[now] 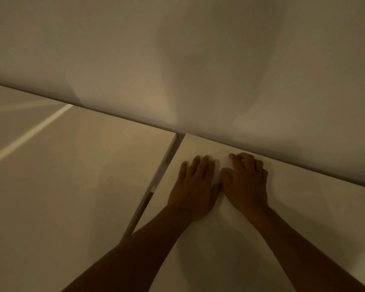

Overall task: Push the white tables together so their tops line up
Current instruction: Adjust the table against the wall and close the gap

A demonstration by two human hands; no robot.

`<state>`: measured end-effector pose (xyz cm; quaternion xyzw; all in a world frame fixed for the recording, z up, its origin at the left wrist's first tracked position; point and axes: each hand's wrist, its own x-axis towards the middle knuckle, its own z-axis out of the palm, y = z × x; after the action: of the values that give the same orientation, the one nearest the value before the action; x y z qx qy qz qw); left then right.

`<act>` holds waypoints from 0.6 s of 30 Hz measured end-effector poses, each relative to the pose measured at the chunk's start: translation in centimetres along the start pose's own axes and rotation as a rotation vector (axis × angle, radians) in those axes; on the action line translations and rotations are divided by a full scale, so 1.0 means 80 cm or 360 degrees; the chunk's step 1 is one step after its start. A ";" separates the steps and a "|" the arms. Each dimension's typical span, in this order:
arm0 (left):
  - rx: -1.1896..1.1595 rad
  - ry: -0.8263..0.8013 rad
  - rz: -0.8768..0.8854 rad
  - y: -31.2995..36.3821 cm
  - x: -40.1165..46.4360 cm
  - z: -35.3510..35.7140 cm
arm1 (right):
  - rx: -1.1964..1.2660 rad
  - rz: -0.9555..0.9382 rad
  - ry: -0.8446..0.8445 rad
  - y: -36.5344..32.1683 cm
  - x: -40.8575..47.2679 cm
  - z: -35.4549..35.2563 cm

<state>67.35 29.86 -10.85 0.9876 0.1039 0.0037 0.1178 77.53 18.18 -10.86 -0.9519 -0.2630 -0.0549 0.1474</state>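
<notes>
Both hands lie on the right table (261,239) — left hand (193,186) flat and open, right hand (246,182) half curled — a narrow gap (156,182) parting it from the left table (72,186).

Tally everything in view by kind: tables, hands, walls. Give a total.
White tables: 2, the left table and the right table
Hands: 2, the left hand and the right hand, both flat on the right table
Walls: 1, the wall
Total: 5
</notes>
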 end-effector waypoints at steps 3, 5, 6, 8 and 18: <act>-0.0057 -0.0009 0.0081 -0.004 0.038 -0.001 | -0.0086 0.0029 0.0033 -0.001 0.027 0.009; -0.0039 -0.0007 0.0126 -0.004 0.060 -0.004 | -0.0162 0.0047 0.0014 0.006 0.041 0.009; -0.0042 -0.0007 0.0152 -0.005 0.072 -0.005 | -0.0191 0.0072 0.0020 0.012 0.048 0.011; -0.0051 0.0035 0.0207 -0.007 0.097 -0.007 | -0.0272 0.0095 0.0040 0.022 0.063 0.016; 0.0021 -0.0022 0.0390 -0.031 0.184 -0.021 | -0.0225 0.0161 0.0117 0.016 0.101 0.032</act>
<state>81.18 35.63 -10.04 0.9936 -0.0184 0.0105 0.1106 85.21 21.84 -12.18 -0.9693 -0.2046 -0.1008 0.0919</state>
